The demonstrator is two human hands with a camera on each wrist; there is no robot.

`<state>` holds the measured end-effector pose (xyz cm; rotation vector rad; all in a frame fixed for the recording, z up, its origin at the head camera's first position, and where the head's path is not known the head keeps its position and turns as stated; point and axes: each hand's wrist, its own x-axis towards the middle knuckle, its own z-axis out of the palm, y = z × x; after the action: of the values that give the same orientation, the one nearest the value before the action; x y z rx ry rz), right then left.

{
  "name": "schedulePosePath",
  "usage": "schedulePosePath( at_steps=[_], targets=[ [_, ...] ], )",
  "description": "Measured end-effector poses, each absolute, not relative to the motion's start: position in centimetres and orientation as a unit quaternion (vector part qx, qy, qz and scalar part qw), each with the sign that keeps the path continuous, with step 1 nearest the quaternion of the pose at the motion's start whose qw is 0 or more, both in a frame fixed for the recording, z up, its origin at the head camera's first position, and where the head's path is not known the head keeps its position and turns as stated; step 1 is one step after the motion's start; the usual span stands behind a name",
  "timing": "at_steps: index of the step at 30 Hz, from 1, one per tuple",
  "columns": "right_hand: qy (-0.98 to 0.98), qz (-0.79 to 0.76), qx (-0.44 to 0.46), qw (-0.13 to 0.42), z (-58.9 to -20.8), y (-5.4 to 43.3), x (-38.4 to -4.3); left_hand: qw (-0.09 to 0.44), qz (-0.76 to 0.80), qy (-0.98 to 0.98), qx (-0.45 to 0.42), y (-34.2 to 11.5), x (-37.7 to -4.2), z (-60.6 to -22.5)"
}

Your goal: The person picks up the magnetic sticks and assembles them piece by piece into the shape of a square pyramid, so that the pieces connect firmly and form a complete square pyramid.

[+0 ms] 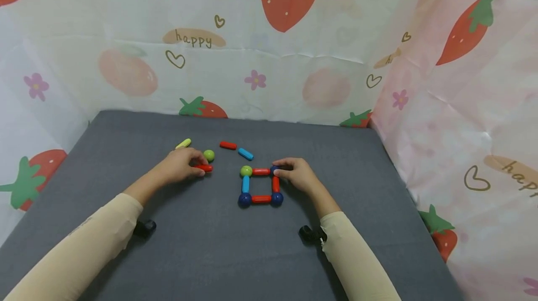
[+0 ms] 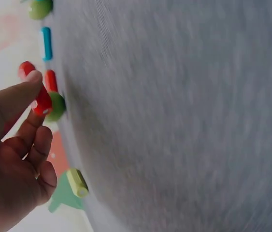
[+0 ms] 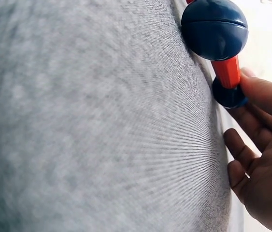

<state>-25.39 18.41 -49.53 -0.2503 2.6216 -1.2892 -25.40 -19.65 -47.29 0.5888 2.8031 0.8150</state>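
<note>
My left hand point(image 1: 181, 164) pinches a red rod point(image 2: 43, 102) between thumb and fingers, a little left of a square frame of rods and balls on the grey cloth. Dark blue balls mark the frame's near left point(image 1: 244, 199) and near right corners; a green ball point(image 1: 246, 171) forms the far left one. Its left side is a light blue rod point(image 1: 245, 184), and its other sides are red rods point(image 1: 261, 199). At the far right corner, my right hand point(image 1: 299, 174) holds a dark blue ball point(image 3: 229, 95) between thumb and fingers, partly covering it.
Just beyond the left hand lie a loose green ball point(image 1: 208, 155) and a yellow-green rod point(image 1: 183, 143). Another red rod point(image 1: 228, 145) and a light blue rod point(image 1: 245, 154) lie behind the frame. A strawberry-print curtain point(image 1: 256, 58) borders the table's back and sides.
</note>
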Motion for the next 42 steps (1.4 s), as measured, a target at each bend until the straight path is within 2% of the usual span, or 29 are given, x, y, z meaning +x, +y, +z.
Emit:
schedulePosePath(
  at_steps=[7,17,34,42],
  targets=[
    [0.89,-0.434,-0.091,0.104,-49.6,18.5,-25.5,0.087,0.368,0.906,0.189,-17.8,-23.4,-46.3],
    [0.888,-0.438,-0.087,0.106,-49.5,18.5,-25.4,0.087,0.466,0.851,0.227,-14.5,-21.2,-46.1],
    [0.89,-0.436,-0.088,0.101,-49.7,18.4,-25.4,0.146,0.41,0.859,0.269,-10.9,-20.9,-47.2],
    [0.89,-0.437,-0.088,0.098,-49.5,18.4,-25.2,0.142,0.397,0.864,0.274,-10.6,-21.0,-47.1]
  ],
)
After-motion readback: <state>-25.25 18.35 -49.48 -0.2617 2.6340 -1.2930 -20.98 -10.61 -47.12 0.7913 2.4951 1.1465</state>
